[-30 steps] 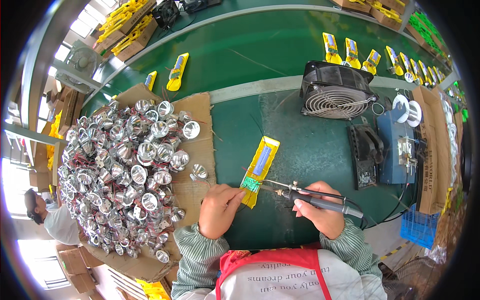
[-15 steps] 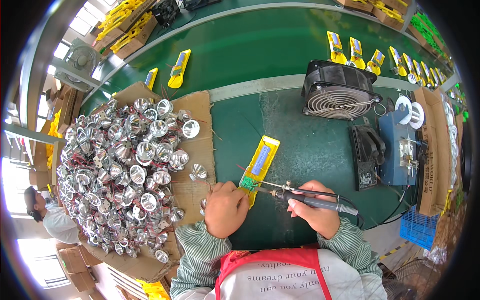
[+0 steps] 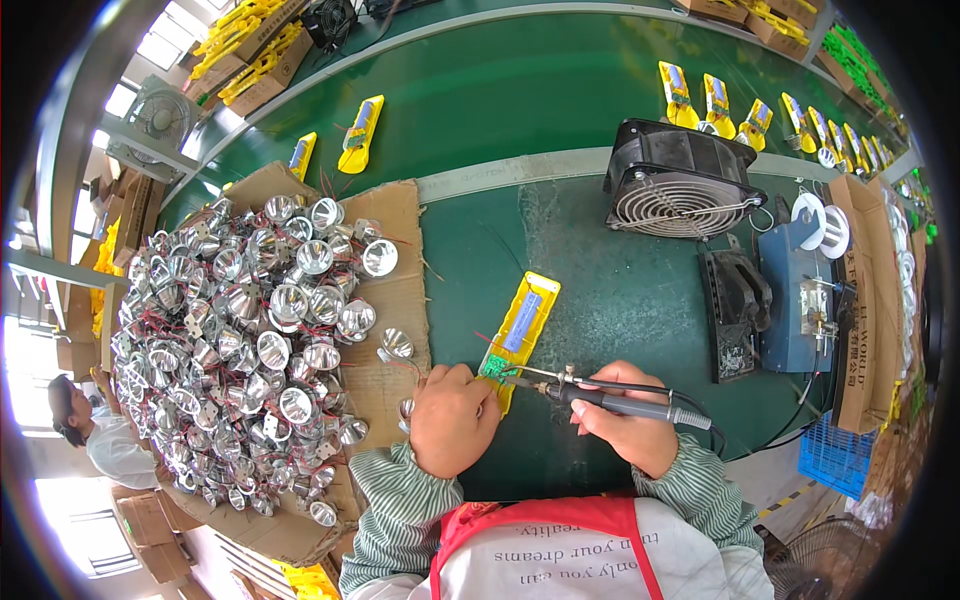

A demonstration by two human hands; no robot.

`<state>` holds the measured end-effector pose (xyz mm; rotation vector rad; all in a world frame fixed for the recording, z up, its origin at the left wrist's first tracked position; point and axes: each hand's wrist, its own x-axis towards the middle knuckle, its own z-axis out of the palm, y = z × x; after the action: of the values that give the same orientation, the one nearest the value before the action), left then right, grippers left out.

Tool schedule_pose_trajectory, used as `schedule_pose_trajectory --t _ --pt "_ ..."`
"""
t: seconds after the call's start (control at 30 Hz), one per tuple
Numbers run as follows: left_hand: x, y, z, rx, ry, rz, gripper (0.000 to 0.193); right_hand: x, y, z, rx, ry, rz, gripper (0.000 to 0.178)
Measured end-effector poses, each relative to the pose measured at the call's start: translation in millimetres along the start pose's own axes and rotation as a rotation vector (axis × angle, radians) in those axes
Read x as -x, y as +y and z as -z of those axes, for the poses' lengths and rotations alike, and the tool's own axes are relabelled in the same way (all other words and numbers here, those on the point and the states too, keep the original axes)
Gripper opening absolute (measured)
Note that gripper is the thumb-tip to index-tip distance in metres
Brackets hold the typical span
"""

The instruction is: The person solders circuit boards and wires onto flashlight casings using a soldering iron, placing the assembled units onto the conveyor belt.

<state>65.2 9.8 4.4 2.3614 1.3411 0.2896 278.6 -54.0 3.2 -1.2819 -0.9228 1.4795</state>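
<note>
A yellow flashlight housing [image 3: 538,318] lies tilted on the green table, with a blue battery cell [image 3: 523,322] and a small green circuit board [image 3: 495,367] inside it. My right hand [image 3: 630,418] is closed around a soldering iron [image 3: 625,405], whose tip reaches the circuit board; a thin metal feed tube runs along the iron to the same spot. Curled at the housing's lower left edge is my left hand [image 3: 455,420], its fingertips closed by the board. What those fingers pinch is hidden behind the hand.
Left, a cardboard sheet [image 3: 395,300] bears a heap of silver reflectors [image 3: 240,340] with red wires. A black fan [image 3: 680,180] stands at the back right, beside an iron stand [image 3: 735,310] and a blue solder feeder [image 3: 795,290]. Beyond runs a green conveyor belt [image 3: 500,90] carrying yellow housings.
The housings on the belt have shifted slightly to the right. The iron's tip has moved a little left on the board; both hands have stayed nearly in place.
</note>
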Motion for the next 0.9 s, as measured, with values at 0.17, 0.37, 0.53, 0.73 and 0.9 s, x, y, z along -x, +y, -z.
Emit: schedule_pose_trajectory --t 0.17,0.37,0.53,0.73,0.9 --pt "0 2 1 -0.009 -0.003 -0.002 0.006 1 0 0 0.014 -0.013 0.069 0.016" --pt "0 0 0 -0.032 -0.011 -0.03 0.006 7 -4 5 -0.058 0.078 0.09 0.016" --pt "-1 2 -2 0.028 0.084 -0.069 0.007 13 -8 15 -0.037 0.088 0.095 0.015" --pt "13 16 -1 -0.011 0.049 0.074 0.022 17 -4 26 0.007 0.126 0.175 0.014" --pt "12 26 0 -0.279 0.048 0.001 0.03 17 -1 34 -0.015 0.147 0.178 0.016"
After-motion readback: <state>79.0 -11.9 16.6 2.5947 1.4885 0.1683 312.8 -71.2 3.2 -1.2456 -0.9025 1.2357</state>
